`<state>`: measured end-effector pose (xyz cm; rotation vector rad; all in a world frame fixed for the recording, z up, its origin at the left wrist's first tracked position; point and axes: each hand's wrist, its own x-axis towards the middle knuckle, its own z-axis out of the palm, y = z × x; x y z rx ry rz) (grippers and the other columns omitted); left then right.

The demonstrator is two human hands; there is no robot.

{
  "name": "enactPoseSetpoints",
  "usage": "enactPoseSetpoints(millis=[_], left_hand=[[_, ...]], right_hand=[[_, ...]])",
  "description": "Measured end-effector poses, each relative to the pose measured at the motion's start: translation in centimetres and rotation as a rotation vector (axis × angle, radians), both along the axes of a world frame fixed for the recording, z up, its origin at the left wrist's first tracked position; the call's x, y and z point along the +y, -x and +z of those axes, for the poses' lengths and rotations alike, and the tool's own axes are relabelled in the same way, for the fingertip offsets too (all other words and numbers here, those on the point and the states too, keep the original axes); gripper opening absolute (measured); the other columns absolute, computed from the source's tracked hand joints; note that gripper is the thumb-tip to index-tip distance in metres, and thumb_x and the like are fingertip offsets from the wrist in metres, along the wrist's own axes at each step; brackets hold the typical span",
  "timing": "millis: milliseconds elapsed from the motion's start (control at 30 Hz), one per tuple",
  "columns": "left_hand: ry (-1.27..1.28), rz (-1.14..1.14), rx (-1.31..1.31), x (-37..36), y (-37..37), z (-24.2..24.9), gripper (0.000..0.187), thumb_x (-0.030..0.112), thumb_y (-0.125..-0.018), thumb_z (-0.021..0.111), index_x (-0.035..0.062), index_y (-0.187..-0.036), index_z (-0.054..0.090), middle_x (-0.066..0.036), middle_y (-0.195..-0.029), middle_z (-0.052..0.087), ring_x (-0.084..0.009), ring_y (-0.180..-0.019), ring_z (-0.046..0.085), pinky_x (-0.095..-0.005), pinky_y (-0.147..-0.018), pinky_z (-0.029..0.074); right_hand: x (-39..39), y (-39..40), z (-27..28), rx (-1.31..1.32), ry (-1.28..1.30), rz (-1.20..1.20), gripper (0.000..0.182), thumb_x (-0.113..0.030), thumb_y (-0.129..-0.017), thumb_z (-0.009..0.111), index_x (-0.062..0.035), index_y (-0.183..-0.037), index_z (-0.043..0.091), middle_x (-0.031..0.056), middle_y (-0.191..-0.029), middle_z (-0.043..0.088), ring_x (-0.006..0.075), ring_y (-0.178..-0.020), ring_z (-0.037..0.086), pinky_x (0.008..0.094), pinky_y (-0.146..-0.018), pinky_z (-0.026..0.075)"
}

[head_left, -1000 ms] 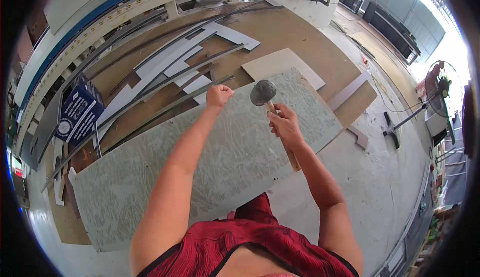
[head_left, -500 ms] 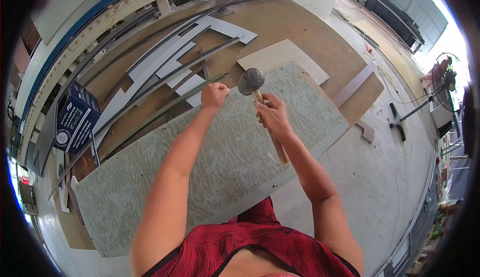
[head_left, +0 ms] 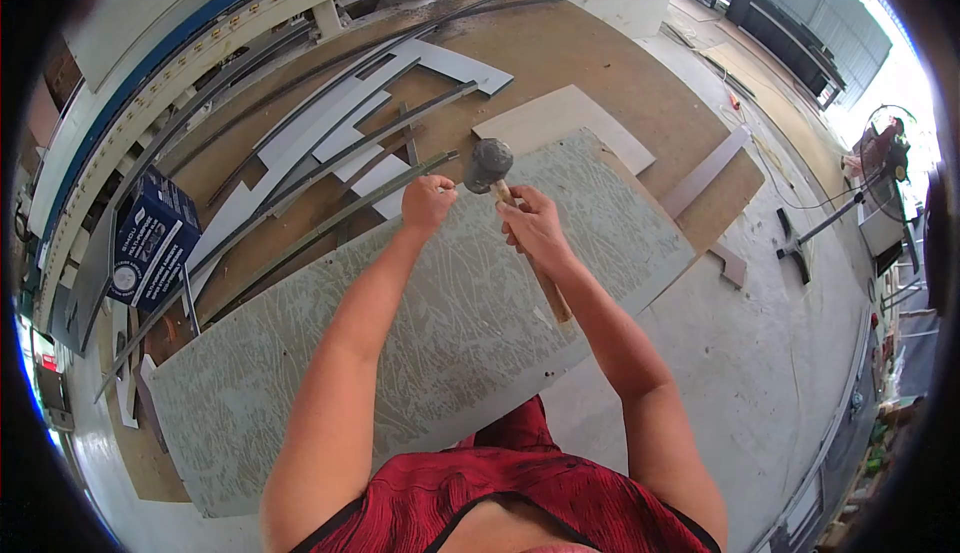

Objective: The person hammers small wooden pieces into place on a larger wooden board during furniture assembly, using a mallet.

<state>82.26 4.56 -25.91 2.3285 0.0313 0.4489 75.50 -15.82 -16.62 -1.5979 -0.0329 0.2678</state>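
My right hand (head_left: 532, 221) is wrapped round the wooden handle of a rubber mallet (head_left: 490, 161), close below its dark grey head. The handle's lower end slants down toward my body. Just left of the mallet head, my left hand (head_left: 430, 203) is closed in a pinch at the far edge of a large greenish-grey board (head_left: 400, 353) with a streaked surface. Whatever its fingertips hold is too small to make out. A small gap separates the mallet head from these fingers.
Long metal strips (head_left: 330, 158) and white cut panels (head_left: 460, 61) lie beyond the board. A blue box (head_left: 155, 238) stands at left, and a pale sheet (head_left: 565, 128) lies behind the board. At right are a fan (head_left: 880, 153) and an offcut (head_left: 733, 265) on the floor.
My right hand and the mallet have shifted a little left, bringing the head nearer my left hand. My left hand has dropped slightly toward me, still closed.
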Motion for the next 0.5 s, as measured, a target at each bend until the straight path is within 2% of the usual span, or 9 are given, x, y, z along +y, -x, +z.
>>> enactPoseSetpoints(millis=[67, 167, 267, 367, 467, 500], left_hand=[[0.005, 0.003, -0.004, 0.1, -0.2, -0.4, 0.018, 0.020, -0.064, 0.068, 0.0066, -0.077, 0.068, -0.008, -0.062, 0.063, -0.0181, -0.054, 0.059, -0.0314, -0.052, 0.044], [0.128, -0.042, 0.013, 0.3, -0.2, -1.0, 0.017, 0.017, -0.064, 0.067, 0.0054, -0.077, 0.067, -0.008, -0.061, 0.062, -0.0171, -0.055, 0.058, -0.0312, -0.053, 0.043], [0.062, -0.016, -0.071, 0.0, -0.3, -1.1, 0.015, 0.014, -0.064, 0.065, 0.0064, -0.076, 0.067, -0.006, -0.061, 0.061, -0.0155, -0.056, 0.058, -0.0302, -0.054, 0.043], [0.026, 0.072, 0.114, -0.5, 0.3, 0.3, 0.015, 0.014, -0.062, 0.066, 0.0088, -0.076, 0.067, -0.008, -0.065, 0.062, -0.0189, -0.060, 0.059, -0.0317, -0.056, 0.043], [-0.060, 0.015, 0.006, -0.1, 0.0, -0.4, 0.014, 0.021, -0.064, 0.067, 0.0152, -0.077, 0.068, -0.008, -0.077, 0.065, -0.0263, -0.079, 0.062, -0.0371, -0.069, 0.048], [-0.072, 0.006, 0.073, 0.1, -0.2, -0.6, 0.014, 0.021, -0.064, 0.067, 0.0151, -0.077, 0.068, -0.008, -0.078, 0.065, -0.0264, -0.079, 0.062, -0.0371, -0.069, 0.048]], right_hand=[[0.6, -0.8, -0.1, -0.005, 0.057, 0.014, 0.029, -0.017, -0.081, 0.058, -0.0025, -0.106, 0.054, 0.0027, -0.061, 0.052, 0.0088, -0.047, 0.049, 0.0245, -0.038, 0.036], [1.5, -1.9, -0.6, -0.031, 0.133, 0.029, 0.030, -0.018, -0.079, 0.059, -0.0035, -0.105, 0.055, 0.0037, -0.058, 0.052, 0.0106, -0.044, 0.050, 0.0262, -0.036, 0.037], [1.9, -2.9, -1.1, -0.052, 0.207, 0.054, 0.031, -0.019, -0.077, 0.061, -0.0041, -0.104, 0.056, 0.0053, -0.057, 0.053, 0.0126, -0.044, 0.052, 0.0276, -0.037, 0.039], [2.2, -3.4, -1.7, -0.089, 0.341, 0.087, 0.031, -0.019, -0.075, 0.061, -0.0040, -0.102, 0.057, 0.0064, -0.058, 0.054, 0.0139, -0.044, 0.054, 0.0286, -0.038, 0.041], [2.3, -3.4, -1.9, -0.103, 0.379, 0.097, 0.030, -0.019, -0.075, 0.061, -0.0040, -0.101, 0.058, 0.0071, -0.059, 0.055, 0.0145, -0.045, 0.055, 0.0290, -0.039, 0.041], [2.2, -3.3, -1.9, -0.103, 0.371, 0.097, 0.030, -0.018, -0.075, 0.061, -0.0040, -0.100, 0.058, 0.0073, -0.059, 0.056, 0.0146, -0.045, 0.055, 0.0291, -0.039, 0.041]])
